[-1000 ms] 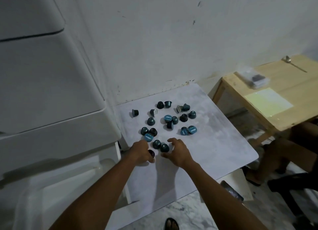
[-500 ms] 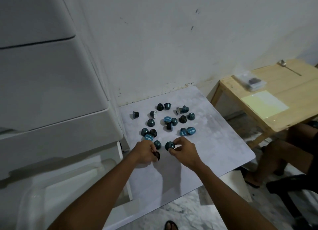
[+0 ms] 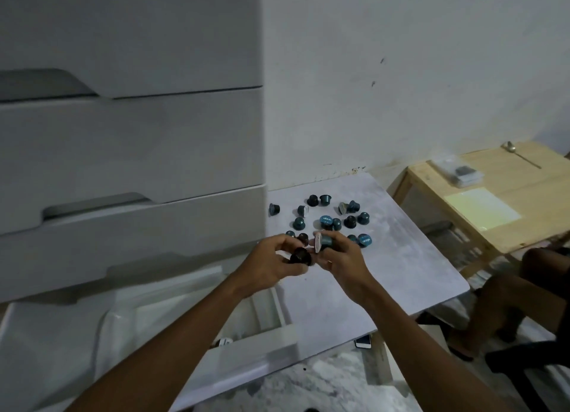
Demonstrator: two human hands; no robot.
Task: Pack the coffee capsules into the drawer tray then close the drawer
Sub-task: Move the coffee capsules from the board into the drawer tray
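Observation:
Several teal and dark coffee capsules (image 3: 326,221) lie scattered on a grey-white low table (image 3: 401,257). My left hand (image 3: 274,265) is raised above the table's near left part, fingers closed on a dark capsule (image 3: 300,255). Beside it my right hand (image 3: 342,259) grips a teal capsule (image 3: 323,242) turned on its side. The two hands almost touch. Below and to the left, the white drawer (image 3: 265,347) stands pulled out, with a clear plastic tray (image 3: 172,306) inside; my left forearm hides part of it.
A white chest of drawers (image 3: 129,152) fills the left, its upper drawers shut. A wooden table (image 3: 499,195) with a spoon and a packet stands at right. Another person's legs (image 3: 505,300) are at the right edge. A phone (image 3: 363,341) lies under the low table.
Both hands have lifted off the table, each with a capsule, and drawn toward me and the drawer. The camera has turned left and down, so more of the drawers shows.

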